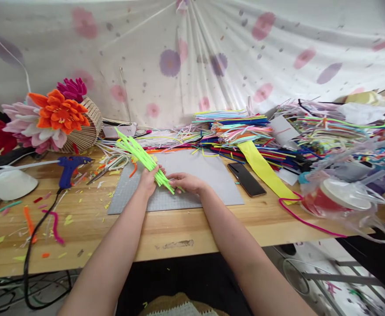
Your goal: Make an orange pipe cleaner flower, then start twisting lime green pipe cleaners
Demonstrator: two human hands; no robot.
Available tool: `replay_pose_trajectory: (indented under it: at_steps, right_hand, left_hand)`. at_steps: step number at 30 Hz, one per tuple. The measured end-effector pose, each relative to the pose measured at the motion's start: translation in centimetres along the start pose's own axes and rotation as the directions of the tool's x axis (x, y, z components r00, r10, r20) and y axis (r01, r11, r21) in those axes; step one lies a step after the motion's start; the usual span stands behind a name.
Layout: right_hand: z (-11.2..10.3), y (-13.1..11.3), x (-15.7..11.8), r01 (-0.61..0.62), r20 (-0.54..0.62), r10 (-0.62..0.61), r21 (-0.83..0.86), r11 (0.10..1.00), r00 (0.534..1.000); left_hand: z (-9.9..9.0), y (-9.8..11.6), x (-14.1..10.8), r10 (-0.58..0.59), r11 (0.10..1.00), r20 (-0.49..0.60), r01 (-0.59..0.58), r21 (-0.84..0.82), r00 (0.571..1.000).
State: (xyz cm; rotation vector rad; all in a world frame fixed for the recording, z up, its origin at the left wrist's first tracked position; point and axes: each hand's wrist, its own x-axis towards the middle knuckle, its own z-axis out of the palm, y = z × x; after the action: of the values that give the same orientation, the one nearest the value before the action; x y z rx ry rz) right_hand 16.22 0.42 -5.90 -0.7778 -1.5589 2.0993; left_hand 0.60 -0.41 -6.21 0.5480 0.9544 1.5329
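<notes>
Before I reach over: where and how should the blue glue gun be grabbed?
Probably by the handle, from the near side: the blue glue gun has its handle pointing back that way, its nozzle pointing right. The black cord leaves the handle's base, so close above it.

Pipe cleaners point(138, 154) in the grip looked fuzzy, matt. Mat point(218, 180) beneath was matt; table point(232, 224) under that, wood. Phone point(246, 180) right of grip was glossy; glue gun point(67, 170) left, plastic.

Phone point(246, 179): nothing legible on the dark screen
Grey mat point(208, 182): fine grid, any numbers too small to read
Glue gun point(67, 171): no readable brand
White box point(121, 131): any print too blurred
</notes>
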Motion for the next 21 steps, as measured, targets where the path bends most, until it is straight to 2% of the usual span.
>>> replay_pose_trajectory:
  at_steps: [4, 7, 10, 14, 17, 21]
  right_hand:
    - [0.0, 0.0, 0.0, 0.007, -0.100, -0.016, -0.090, 0.996, 0.995]
    - [0.7, 0.3, 0.4, 0.013, -0.199, -0.065, -0.251, 0.968, 0.978]
    - [1.2, 0.5, 0.7, -0.016, -0.290, -0.131, -0.454, 0.891, 0.948]
    - [0.3, 0.2, 0.4, -0.005, -0.381, -0.326, -0.657, 0.754, 0.865]
    - [-0.7, -0.1, 0.2, -0.045, -0.419, -0.358, -0.699, 0.714, 0.835]
    - [-0.7, 0.4, 0.5, -0.064, -0.488, -0.331, -0.630, 0.774, 0.808]
  left_hand:
    - [0.4, 0.0, -0.6, -0.107, 0.994, 0.082, 0.105, 0.033, 0.991]
    - [0.5, 0.0, -0.7, -0.112, 0.994, 0.083, 0.111, 0.009, 0.990]
    - [0.5, -0.1, -0.6, -0.071, 0.997, 0.065, 0.073, -0.036, 0.995]
    - [0.5, 0.1, -0.4, -0.054, 0.996, 0.042, 0.056, -0.062, 0.998]
    - [0.4, 0.1, -0.3, -0.040, 0.999, 0.023, 0.040, -0.025, 0.999]
    - [0.3, -0.5, -0.3, 0.046, 0.996, -0.022, -0.044, 0.076, 0.999]
